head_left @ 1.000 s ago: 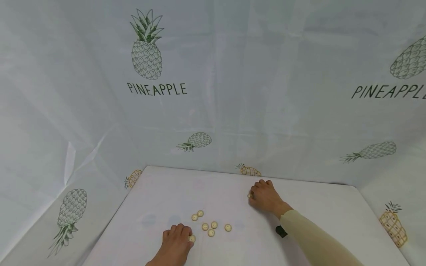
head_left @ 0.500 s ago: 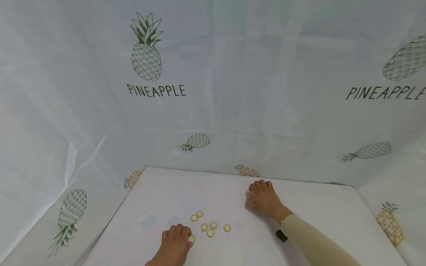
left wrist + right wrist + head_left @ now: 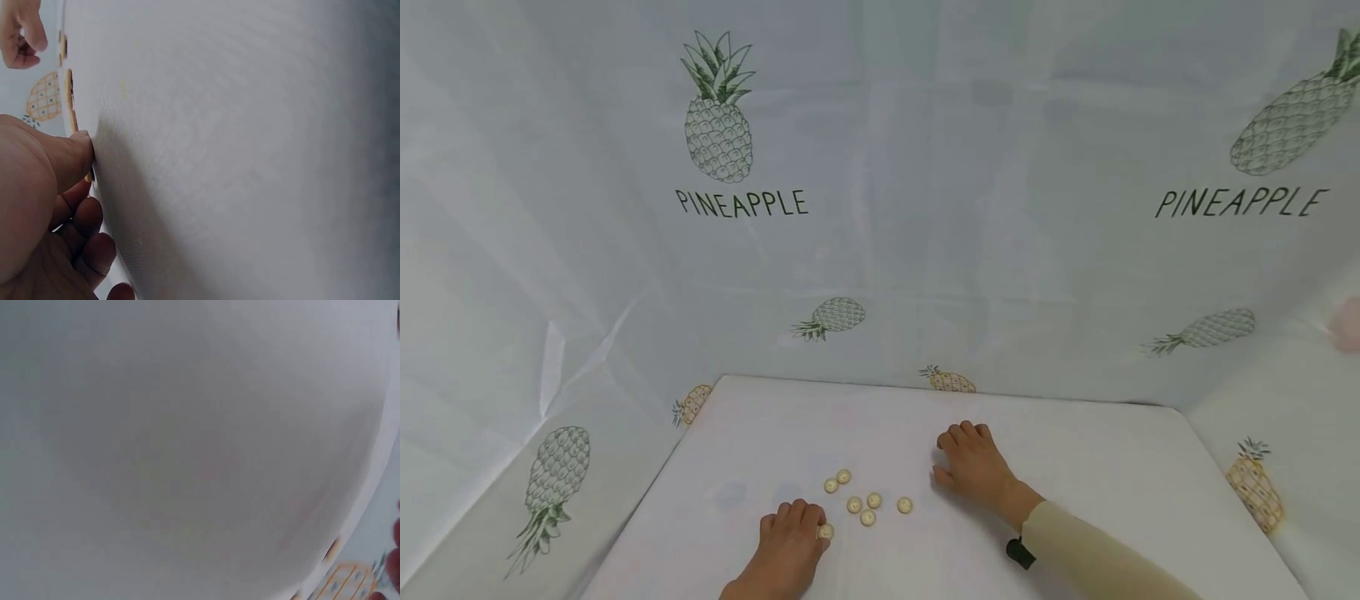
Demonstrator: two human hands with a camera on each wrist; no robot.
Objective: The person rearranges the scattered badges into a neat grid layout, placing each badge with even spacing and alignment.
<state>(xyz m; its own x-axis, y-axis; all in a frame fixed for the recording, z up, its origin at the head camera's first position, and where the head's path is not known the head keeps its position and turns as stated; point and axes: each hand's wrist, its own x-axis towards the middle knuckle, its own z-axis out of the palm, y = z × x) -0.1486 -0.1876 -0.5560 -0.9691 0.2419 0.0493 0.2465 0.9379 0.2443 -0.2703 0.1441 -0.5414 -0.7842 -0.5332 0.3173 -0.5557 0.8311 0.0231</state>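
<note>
My left hand is at the front of the white table, its thumb and forefinger pinching a small round cream disc with a raised rim and faint marks. In the left wrist view that thumb is low at the tabletop, the disc mostly hidden behind it. Farther back, my right hand hovers close over the table, thumb and bent fingers spread apart. No disc shows between them; its palm side is hidden. Several similar discs lie flat between the hands.
One disc lies apart, nearest my right hand. A pale wall cloth printed with pineapples stands behind the table's far edge and along both sides. A small black device sits under my right sleeve.
The disc once seen between my right thumb and fingers is out of sight, and they have parted. The right hand has come slightly nearer. My left hand keeps its pinch.
</note>
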